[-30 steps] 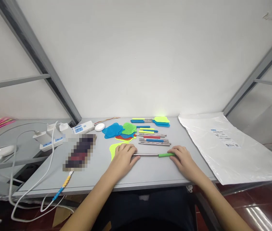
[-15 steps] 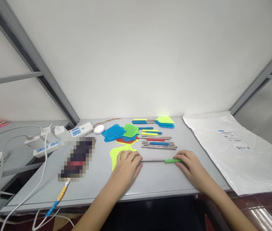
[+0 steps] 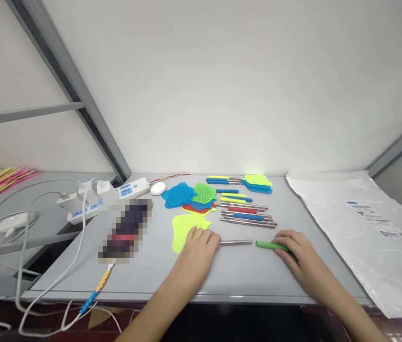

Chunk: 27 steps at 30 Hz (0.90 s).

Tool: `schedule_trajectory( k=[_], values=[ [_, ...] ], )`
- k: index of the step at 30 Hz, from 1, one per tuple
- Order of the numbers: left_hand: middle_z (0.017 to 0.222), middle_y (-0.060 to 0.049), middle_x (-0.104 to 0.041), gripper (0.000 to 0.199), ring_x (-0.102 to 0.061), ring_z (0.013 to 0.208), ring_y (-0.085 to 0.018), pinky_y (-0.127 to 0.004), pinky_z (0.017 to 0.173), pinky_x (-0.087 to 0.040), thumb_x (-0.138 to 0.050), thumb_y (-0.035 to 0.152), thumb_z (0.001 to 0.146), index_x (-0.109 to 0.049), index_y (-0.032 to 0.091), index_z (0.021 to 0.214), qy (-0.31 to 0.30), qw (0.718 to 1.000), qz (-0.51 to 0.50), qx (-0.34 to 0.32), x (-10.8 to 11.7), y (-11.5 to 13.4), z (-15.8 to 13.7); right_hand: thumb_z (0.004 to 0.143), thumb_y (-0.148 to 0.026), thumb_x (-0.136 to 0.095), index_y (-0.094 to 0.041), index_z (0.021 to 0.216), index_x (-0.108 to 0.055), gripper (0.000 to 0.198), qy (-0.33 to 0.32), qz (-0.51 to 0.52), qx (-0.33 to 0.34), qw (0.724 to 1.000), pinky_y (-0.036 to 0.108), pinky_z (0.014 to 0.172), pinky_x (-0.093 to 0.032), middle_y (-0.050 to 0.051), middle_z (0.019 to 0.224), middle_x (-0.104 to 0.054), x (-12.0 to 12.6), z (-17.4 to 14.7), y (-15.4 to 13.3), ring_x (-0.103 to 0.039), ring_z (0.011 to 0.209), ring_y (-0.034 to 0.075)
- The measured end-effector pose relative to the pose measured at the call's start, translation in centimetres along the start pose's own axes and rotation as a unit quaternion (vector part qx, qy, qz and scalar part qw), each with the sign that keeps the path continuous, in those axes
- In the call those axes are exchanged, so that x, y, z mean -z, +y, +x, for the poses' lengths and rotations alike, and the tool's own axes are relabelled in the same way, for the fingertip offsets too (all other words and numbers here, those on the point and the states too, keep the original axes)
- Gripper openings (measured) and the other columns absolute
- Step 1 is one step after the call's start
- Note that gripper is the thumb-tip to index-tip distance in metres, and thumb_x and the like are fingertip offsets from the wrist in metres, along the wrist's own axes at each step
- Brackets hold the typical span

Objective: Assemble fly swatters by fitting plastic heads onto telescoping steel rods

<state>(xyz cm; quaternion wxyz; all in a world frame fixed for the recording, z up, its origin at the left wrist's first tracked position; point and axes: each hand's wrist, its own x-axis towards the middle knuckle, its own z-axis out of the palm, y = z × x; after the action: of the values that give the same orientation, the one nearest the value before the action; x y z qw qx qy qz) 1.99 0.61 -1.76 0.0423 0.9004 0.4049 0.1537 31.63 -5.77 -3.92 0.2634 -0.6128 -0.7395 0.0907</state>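
Note:
My left hand (image 3: 201,249) is closed around a silver metal rod (image 3: 236,242), whose bare end sticks out to the right. Beside and partly under its fingers lies a yellow-green mesh fly swatter head (image 3: 185,230). In my right hand (image 3: 298,251) is a green tube-like handle (image 3: 268,245), gripped at its right part. A small gap separates the handle's left end from the rod's end, and the two are roughly in line. Behind them lie several metal rods (image 3: 248,225), with a blue handle (image 3: 248,217) and a red handle (image 3: 242,210) among them.
Blue mesh heads (image 3: 177,195) and a green one (image 3: 205,192) overlap behind my left hand. Swatters with handles (image 3: 257,180) lie by the wall. A white plastic package (image 3: 350,228) covers the right side. Left are a pixelated object (image 3: 127,232), power strips (image 3: 133,188) and white cables (image 3: 79,251).
The view has turned left, so the scene sits further right. A gap has opened between the green handle and the rod. My left hand covers less of the yellow-green head.

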Motion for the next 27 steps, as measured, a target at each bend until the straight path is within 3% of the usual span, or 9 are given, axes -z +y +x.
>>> schedule_trajectory(
  k=[3, 10, 16, 21, 27],
  values=[
    [0.094, -0.004, -0.06, 0.019, -0.053, 0.09, -0.02, -0.054, 0.101, -0.03, -0.038, 0.02, 0.097, -0.056, 0.021, 0.092, 0.014, 0.998, 0.024, 0.048, 0.2, 0.1, -0.1, 0.094, -0.038, -0.045, -0.029, 0.103, -0.062, 0.021, 0.003, 0.006, 0.001, 1.0, 0.048, 0.09, -0.046, 0.008, 0.113, -0.059, 0.1, -0.1, -0.1, -0.055, 0.107, 0.027],
    [0.103, -0.007, -0.059, 0.02, -0.052, 0.102, -0.024, -0.062, 0.101, -0.025, -0.031, 0.017, 0.097, -0.05, 0.021, 0.092, 0.042, 0.993, 0.025, 0.106, 0.7, 0.5, -0.4, 0.095, -0.036, -0.045, -0.028, 0.105, -0.059, 0.019, -0.008, 0.017, -0.001, 1.0, 0.049, 0.093, -0.043, 0.008, 0.116, -0.057, 0.0, -0.2, 0.1, -0.051, 0.11, 0.027],
    [0.086, 0.001, -0.057, 0.021, -0.052, 0.082, -0.017, -0.056, 0.108, -0.018, -0.028, 0.013, 0.097, -0.046, 0.023, 0.095, 0.05, 0.998, -0.008, 0.047, 0.1, 0.0, -0.5, 0.095, -0.035, -0.045, -0.028, 0.103, -0.059, 0.017, -0.003, 0.022, -0.001, 1.0, 0.047, 0.091, -0.044, 0.007, 0.113, -0.059, 0.1, 0.0, -0.1, -0.053, 0.107, 0.026],
    [0.089, -0.001, -0.057, 0.019, -0.051, 0.084, -0.018, -0.047, 0.1, -0.029, -0.028, 0.017, 0.098, -0.047, 0.023, 0.099, 0.02, 1.0, -0.015, 0.007, 0.1, -0.1, -0.2, 0.097, -0.033, -0.04, -0.027, 0.105, -0.055, 0.018, -0.014, 0.05, -0.006, 0.999, 0.044, 0.088, -0.044, 0.006, 0.105, -0.059, 0.5, 0.0, -0.8, -0.054, 0.101, 0.024],
    [0.088, -0.002, -0.057, 0.019, -0.052, 0.085, -0.02, -0.041, 0.087, -0.035, -0.032, 0.025, 0.099, -0.051, 0.023, 0.098, -0.009, 0.999, -0.033, 0.016, 0.5, -0.1, -0.1, 0.098, -0.032, -0.038, -0.026, 0.103, -0.054, 0.017, -0.02, 0.059, -0.02, 0.998, 0.041, 0.085, -0.043, 0.005, 0.101, -0.058, 0.5, 0.1, -1.0, -0.053, 0.096, 0.022]
  ],
)
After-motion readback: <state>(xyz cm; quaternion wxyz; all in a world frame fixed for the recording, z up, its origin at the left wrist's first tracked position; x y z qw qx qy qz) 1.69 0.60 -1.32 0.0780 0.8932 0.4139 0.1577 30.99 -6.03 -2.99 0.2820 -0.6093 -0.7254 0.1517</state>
